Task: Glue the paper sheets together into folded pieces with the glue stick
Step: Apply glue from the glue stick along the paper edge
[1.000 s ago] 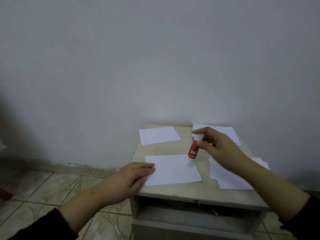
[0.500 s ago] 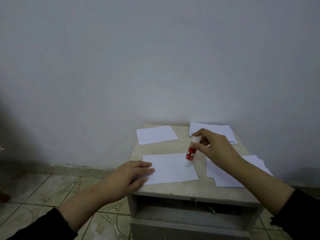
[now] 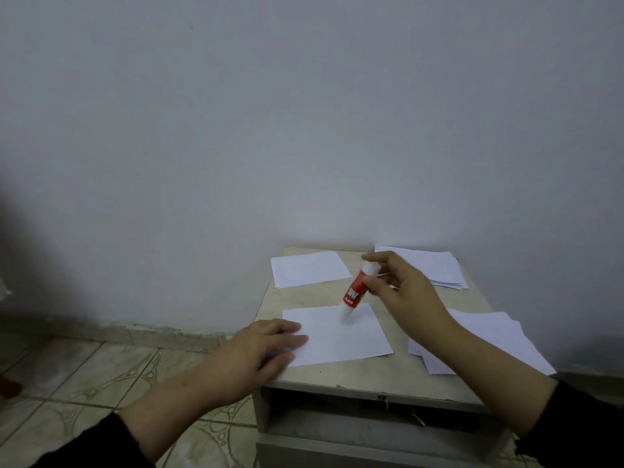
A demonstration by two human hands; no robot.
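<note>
A white paper sheet [image 3: 341,336] lies near the front of a small beige cabinet top [image 3: 337,374]. My left hand [image 3: 260,346] rests flat on the sheet's left edge, fingers straight. My right hand [image 3: 401,288] grips a red and white glue stick [image 3: 356,288], tilted, with its white tip down on the upper middle of the sheet. The tip is blurred.
Another white sheet [image 3: 309,268] lies at the back left of the top. A stack of sheets [image 3: 435,266] sits at the back right against the wall, and several loose sheets [image 3: 489,339] spread at the right. An open drawer slot [image 3: 371,413] shows below. Tiled floor [image 3: 101,376] lies left.
The glue stick has moved left and up over the sheet and now leans more. My left hand has stayed on the sheet's left edge.
</note>
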